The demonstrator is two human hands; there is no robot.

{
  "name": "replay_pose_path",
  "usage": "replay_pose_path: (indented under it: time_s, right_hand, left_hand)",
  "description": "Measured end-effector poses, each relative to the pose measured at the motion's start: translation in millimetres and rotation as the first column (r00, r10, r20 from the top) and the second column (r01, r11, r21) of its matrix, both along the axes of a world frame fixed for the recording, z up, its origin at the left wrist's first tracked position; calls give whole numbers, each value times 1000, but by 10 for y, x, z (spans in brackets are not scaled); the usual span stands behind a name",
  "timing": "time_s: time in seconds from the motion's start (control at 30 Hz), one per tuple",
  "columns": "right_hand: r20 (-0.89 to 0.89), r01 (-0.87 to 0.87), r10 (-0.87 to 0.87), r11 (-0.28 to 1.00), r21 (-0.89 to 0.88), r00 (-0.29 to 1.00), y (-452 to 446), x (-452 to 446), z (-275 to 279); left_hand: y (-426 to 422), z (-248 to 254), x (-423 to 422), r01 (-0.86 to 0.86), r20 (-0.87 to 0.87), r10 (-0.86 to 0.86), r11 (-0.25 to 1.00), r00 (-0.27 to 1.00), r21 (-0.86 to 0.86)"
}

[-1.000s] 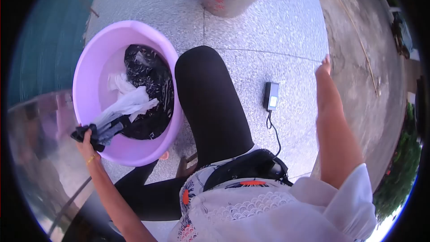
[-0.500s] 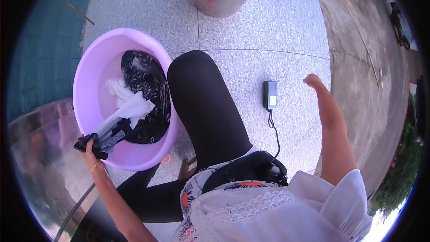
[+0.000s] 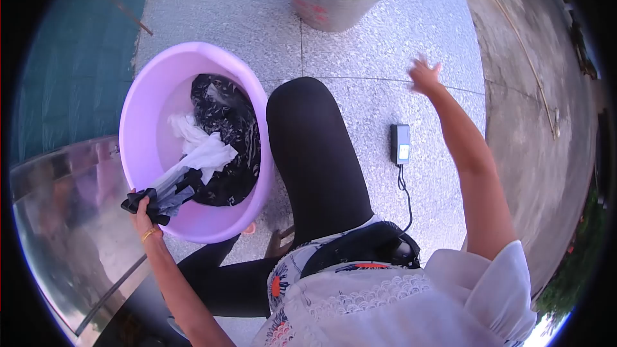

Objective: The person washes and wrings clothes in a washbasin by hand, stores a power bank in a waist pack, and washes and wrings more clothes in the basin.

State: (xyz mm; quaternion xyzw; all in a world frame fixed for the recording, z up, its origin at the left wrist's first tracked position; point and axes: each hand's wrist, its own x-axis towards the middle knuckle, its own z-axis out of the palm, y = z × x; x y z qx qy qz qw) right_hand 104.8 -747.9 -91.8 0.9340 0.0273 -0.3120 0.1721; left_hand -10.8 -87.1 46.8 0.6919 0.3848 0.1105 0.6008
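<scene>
My left hand (image 3: 144, 213) is closed on one end of a dark and pale cloth (image 3: 173, 196) at the near left rim of a purple basin (image 3: 132, 109). The cloth hangs down into the basin, where a white cloth (image 3: 209, 154) and a black cloth (image 3: 234, 125) lie bunched together. My right hand (image 3: 425, 77) is held out over the pale speckled floor, its fingers spread and slightly blurred, with nothing in it. It is apart from the basin and beyond a small black box with a cable (image 3: 400, 144).
A metal bucket (image 3: 331, 9) with pink and grey cloth inside stands at the top. A shiny metal surface (image 3: 77, 218) is at the left, beside a green area (image 3: 71, 77). A long thin pole (image 3: 517, 45) lies on the ground at the right.
My right hand has swung from the right edge of the floor inward to the left, and its fingers now show spread. My left hand keeps its grip on the cloth. The view has shifted slightly.
</scene>
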Motion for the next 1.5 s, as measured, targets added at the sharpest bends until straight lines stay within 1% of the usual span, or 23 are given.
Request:
replay_pose_path:
  time_s: [0.03, 0.07, 0.1, 0.17, 0.3, 0.43, 0.5, 0.7, 0.83, 0.9, 0.97, 1.0, 1.03, 1.07, 1.1, 1.13, 1.17, 1.23, 1.27, 1.33, 1.37, 1.4, 1.5]
  right_hand:
    - [37, 217, -303, 758, 615, 952, -50, 140, -476]
    - [-359, 519, -513, 208, 829, 780, 284, 175, -211]
    - [-472, 519, -383, 24, 854, 794, 508, 222, -155]
    - [-633, 654, -283, -29, 756, 720, 1126, 157, 377]
    - [-919, 912, 214, -324, 253, 331, 1818, -110, 153]
    - [-925, 870, 246, -471, 147, 289, 2005, -198, 652]
    - [-952, 832, 282, -551, -59, 119, 2012, -215, 667]
    - [-971, 763, 237, -635, -124, 39, 1975, -225, 869]
    - [-990, 769, 66, -636, 57, 128, 1915, -155, 1290]
    - [-881, 788, -291, -403, 466, 372, 1858, -93, 1372]
    - [-585, 551, -300, -198, 811, 754, 1723, 23, 1412]
    - [-658, 570, -175, -371, 733, 732, 1614, 149, 1418]
    - [-655, 568, -172, -371, 735, 736, 1577, 218, 1405]
    - [-789, 728, 225, -581, 363, 572, 1550, 273, 1391]
    - [-692, 807, 617, -585, -86, 374, 1523, 341, 1358]
    - [-608, 902, 742, -421, -97, 281, 1599, 372, 1255]
    - [-607, 902, 742, -421, -93, 284, 1556, 350, 1209]
    - [-874, 798, 271, -572, 191, 403, 1437, 223, 1214]
    - [-846, 822, 227, -451, 347, 482, 1282, 291, 888]
    - [-556, 636, -319, 274, 721, 768, 994, 157, 339]
    - [-366, 545, -434, 427, 722, 823, 780, -11, -22]
    - [-314, 585, -629, 283, 760, 711, 529, -208, -431]
    - [-42, 716, -837, 439, 543, 545, 122, -755, -770]
  left_hand:
    - [-17, 6, 3, 5, 7, -5, 1000, 1000, 3]
    - [-12, -6, 14, 11, 0, -11, 1000, 1000, 1]
    - [6, -10, 7, 26, 4, -26, 1000, 1000, 2]
    - [49, -32, 0, 48, -1, -48, 999, 999, 1]
    - [34, -33, 8, 28, 12, -28, 1000, 1000, -12]
    - [30, -24, -2, 36, -2, -36, 999, 999, 15]
    - [15, -28, -6, 34, -17, -34, 999, 999, 17]
    - [-20, -62, 9, 23, -28, -23, 1000, 999, 5]
    - [-15, -87, 26, 31, -31, -32, 999, 999, -15]
    - [-27, -84, 20, 34, -19, -34, 999, 999, -8]
    - [-24, -69, 20, 36, -8, -36, 999, 999, 1]
    - [-16, -66, 15, 38, -12, -38, 999, 999, -10]
    - [-14, -58, 11, 40, -16, -41, 999, 999, -21]
    - [-23, -49, 10, 39, -10, -39, 999, 999, -20]
    - [-43, -46, 9, 32, -13, -32, 999, 999, -26]
    - [-51, -45, 9, 26, -18, -26, 999, 1000, -31]
    - [-44, -46, 10, 26, -14, -26, 999, 1000, -31]
    - [-22, -52, -6, 24, -28, -26, 999, 999, -44]
    - [6, -67, -23, 22, -25, -23, 999, 999, -43]
    - [62, -102, -29, 25, -10, -25, 999, 1000, -37]
    - [47, -98, -29, 20, -5, -20, 999, 1000, -40]
    - [15, -81, -35, 14, -6, -14, 999, 1000, -40]
    - [-29, -68, -45, 8, -15, -9, 999, 1000, -42]
